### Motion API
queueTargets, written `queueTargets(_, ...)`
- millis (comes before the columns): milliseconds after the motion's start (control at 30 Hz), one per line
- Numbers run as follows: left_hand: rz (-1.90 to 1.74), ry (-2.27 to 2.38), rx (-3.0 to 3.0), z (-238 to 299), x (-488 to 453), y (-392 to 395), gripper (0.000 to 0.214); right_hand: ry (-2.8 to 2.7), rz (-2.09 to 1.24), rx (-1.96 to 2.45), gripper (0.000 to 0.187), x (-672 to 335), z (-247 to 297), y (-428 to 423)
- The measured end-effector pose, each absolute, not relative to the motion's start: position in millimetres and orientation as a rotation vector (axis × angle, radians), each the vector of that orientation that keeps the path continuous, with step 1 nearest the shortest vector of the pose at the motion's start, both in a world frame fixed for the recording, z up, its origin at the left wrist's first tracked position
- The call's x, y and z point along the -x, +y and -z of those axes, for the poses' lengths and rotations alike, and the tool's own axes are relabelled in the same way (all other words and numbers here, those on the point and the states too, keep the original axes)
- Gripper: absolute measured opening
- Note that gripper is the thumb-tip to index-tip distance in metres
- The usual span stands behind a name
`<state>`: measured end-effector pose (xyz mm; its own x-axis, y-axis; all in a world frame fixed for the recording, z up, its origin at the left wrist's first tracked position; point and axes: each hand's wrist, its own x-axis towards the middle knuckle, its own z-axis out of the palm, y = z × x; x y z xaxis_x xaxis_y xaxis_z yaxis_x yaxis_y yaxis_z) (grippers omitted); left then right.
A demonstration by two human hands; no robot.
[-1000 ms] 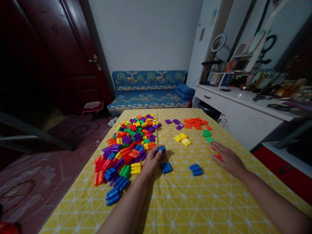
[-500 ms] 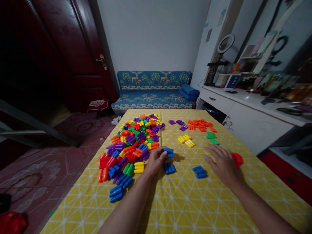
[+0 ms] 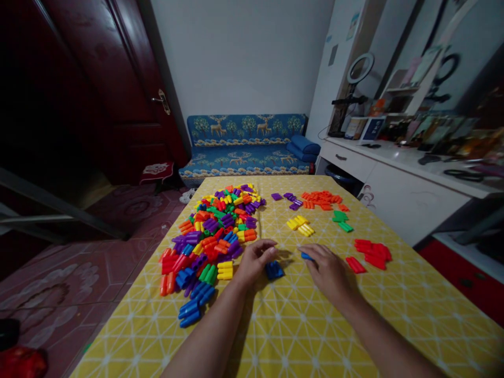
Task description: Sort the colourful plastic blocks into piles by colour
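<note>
My left hand [image 3: 255, 261] rests on the yellow tablecloth [image 3: 299, 325] with its fingers curled, just left of a small group of blue blocks [image 3: 274, 270]. What it holds, if anything, is hidden. Just beyond it lies a big mixed pile of coloured blocks [image 3: 212, 233]. My right hand [image 3: 329, 269] lies palm down to the right of that blue group. Its fingers are closed over more blue blocks, and one blue end [image 3: 306, 256] shows at the fingertips.
Sorted groups lie further out: yellow [image 3: 300, 226], green [image 3: 340, 220], orange [image 3: 323, 199], purple [image 3: 287, 199] and red [image 3: 372, 250]. A white counter [image 3: 394, 173] runs along the right. A blue sofa [image 3: 244, 144] and a dark door [image 3: 118, 89] stand beyond the table.
My right hand moved left from the red blocks onto the blue ones and drew them toward the other blue group. The blue block that showed in my left hand is out of sight.
</note>
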<state>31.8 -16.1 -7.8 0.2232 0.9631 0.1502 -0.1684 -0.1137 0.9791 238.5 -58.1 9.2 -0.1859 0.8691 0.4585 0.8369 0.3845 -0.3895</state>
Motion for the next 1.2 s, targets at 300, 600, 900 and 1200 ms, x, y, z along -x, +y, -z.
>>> queueTargets(300,-1.296,0.864,-1.15,14.5,-33.0,-7.6,0.042,-2.29,0.132,1.514,0.054,-231.2,-10.5,-81.3)
queueTargets(600,-1.327,0.944,-1.263,12.7,-27.1,-6.7,0.031,-2.33,0.147,1.474,0.037,-212.8,-3.0,-72.2)
queueTargets(900,-1.532,1.306,-1.724,8.9,-21.3,-8.9,0.025,-2.109,0.296,1.579,0.037,-213.5,-10.2,-63.0)
queueTargets(1200,-1.077,2.13,-2.142,8.0,-10.8,-6.4,0.05,-1.894,-0.342,1.295,0.048,-132.6,8.8,-23.1)
